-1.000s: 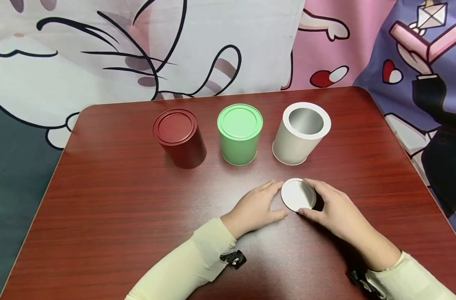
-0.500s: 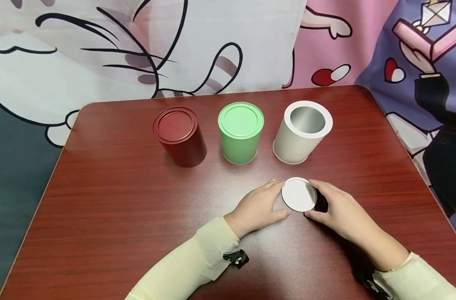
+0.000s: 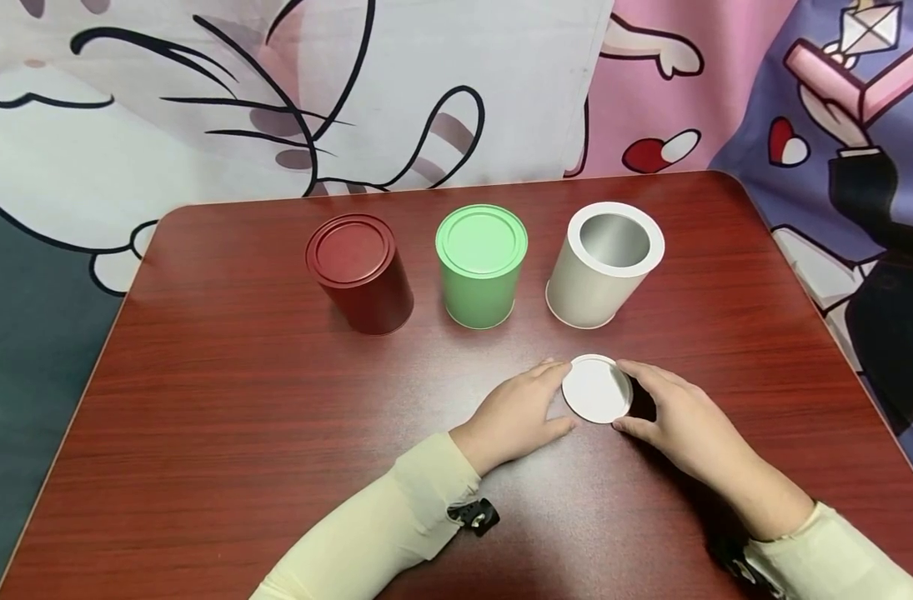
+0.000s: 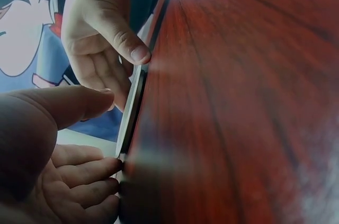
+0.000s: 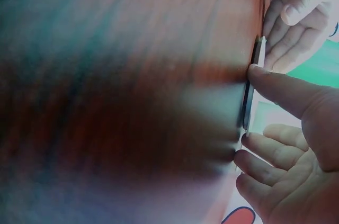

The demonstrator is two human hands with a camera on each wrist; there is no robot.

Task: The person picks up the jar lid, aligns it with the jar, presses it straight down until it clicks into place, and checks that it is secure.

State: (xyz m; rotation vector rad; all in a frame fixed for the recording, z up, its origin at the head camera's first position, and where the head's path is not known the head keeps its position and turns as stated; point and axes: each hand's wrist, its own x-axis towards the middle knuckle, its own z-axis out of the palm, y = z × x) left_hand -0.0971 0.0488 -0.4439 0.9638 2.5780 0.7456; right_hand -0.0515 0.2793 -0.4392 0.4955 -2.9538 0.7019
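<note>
A round white lid (image 3: 597,389) lies flat on the table between two hands. My left hand (image 3: 516,417) rests at its left side, fingertips right at the rim and thumb lower, relaxed. My right hand (image 3: 684,425) arches at the lid's right side, fingers and thumb spread, with the fingertips close to the edge. The left wrist view shows the lid (image 4: 128,115) edge-on between both hands. Seen from the right wrist, the right thumb and index fingertip lie along the lid (image 5: 251,110). Beyond the lid stands a white can (image 3: 587,292) with its top uncovered.
A green can (image 3: 480,292) and a dark red can (image 3: 373,300), both topped with lids, stand left of the white can. All are on the reddish-brown table (image 3: 238,417). Behind its far edge hangs a cartoon-printed cloth (image 3: 531,100).
My right hand has shifted slightly right, its thumb drawing back from over the lid to beside its edge. My left hand and the cans keep nearly the same places.
</note>
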